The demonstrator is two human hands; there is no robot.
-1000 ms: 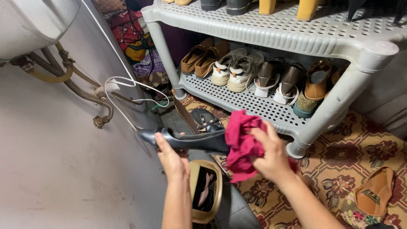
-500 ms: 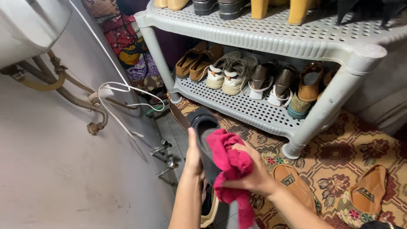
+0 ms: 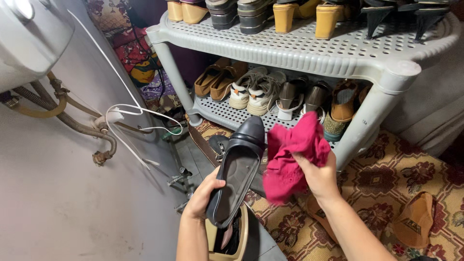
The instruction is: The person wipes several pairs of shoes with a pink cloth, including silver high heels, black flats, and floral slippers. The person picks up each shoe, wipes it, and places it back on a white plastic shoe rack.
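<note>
My left hand [image 3: 203, 195] grips a black flat shoe [image 3: 238, 171], toe up. My right hand [image 3: 319, 176] clutches a pink cloth [image 3: 290, 154] just beside it. The wall [image 3: 58, 208] and shoe rack [image 3: 367, 121] crowd both sides.

I see even, soft indoor light, dim shadow under the shelf [image 3: 309, 53], sharp focus, slight wide-angle bending at edges.

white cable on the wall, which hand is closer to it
Left. The left hand, holding the black flat shoe, is below and just right of the white cable. The right hand, gripping the pink cloth, sits farther right, beyond the shoe.
</note>
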